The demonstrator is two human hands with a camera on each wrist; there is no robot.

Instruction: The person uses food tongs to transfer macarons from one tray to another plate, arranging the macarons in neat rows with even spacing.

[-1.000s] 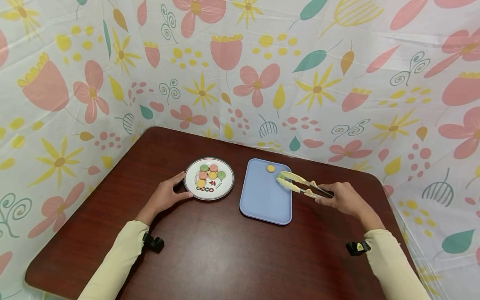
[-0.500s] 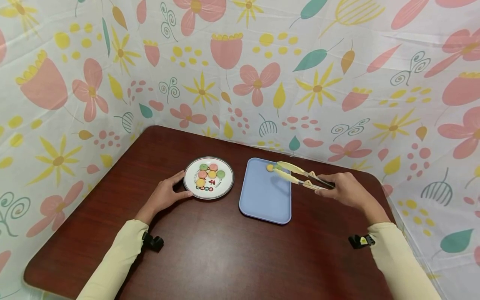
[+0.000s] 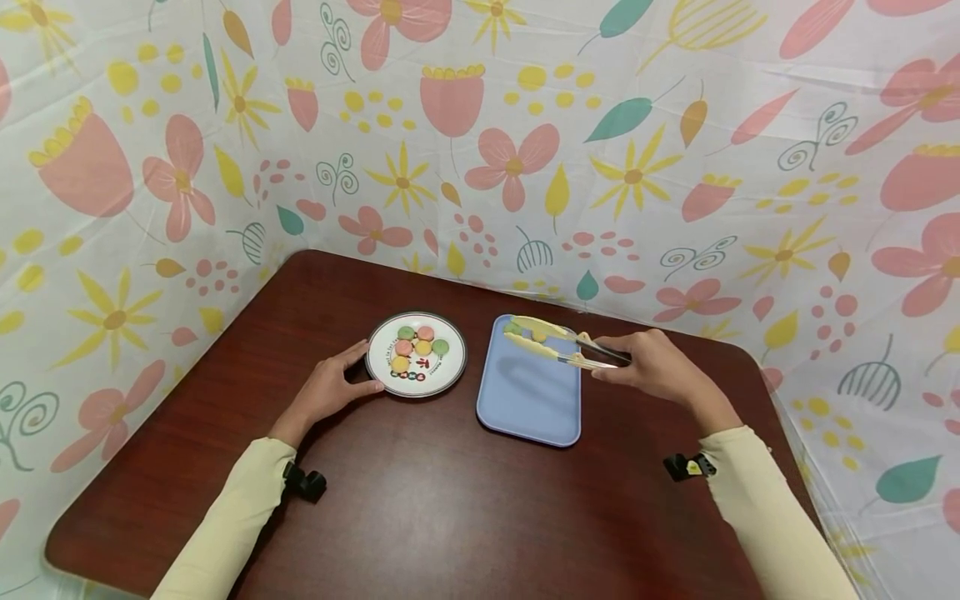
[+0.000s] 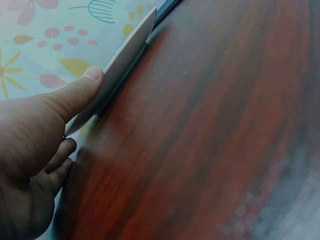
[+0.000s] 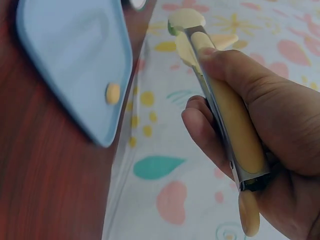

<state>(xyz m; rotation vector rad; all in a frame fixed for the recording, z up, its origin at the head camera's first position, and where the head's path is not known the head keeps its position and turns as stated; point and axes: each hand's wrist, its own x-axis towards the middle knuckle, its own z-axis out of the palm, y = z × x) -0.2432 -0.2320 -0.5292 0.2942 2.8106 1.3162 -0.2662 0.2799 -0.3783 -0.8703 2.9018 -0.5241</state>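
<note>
My left hand [image 3: 326, 390] holds the rim of a round white plate [image 3: 448, 372] bearing pink, green and yellow macarons; its thumb lies along the edge in the left wrist view. With my right hand [image 3: 654, 367] I grip pale yellow-tipped metal tongs [image 5: 235, 125], thumb on one arm and fingers round the other. Between their tips is a green macaron [image 3: 512, 327], over the far left corner of a blue tray [image 3: 528, 408]. A yellow macaron [image 5: 113, 93] lies on the tray, seen between the tong arms in the head view.
Plate and tray stand side by side on a dark brown wooden table [image 3: 405, 500], with a narrow gap between them. A flower-printed cloth [image 3: 480, 108] hangs right behind the table's far edge and along its sides.
My right hand has carried the tongs with the green macaron leftward across the tray, up off its surface and past the yellow macaron. My left hand has stayed at the plate.
</note>
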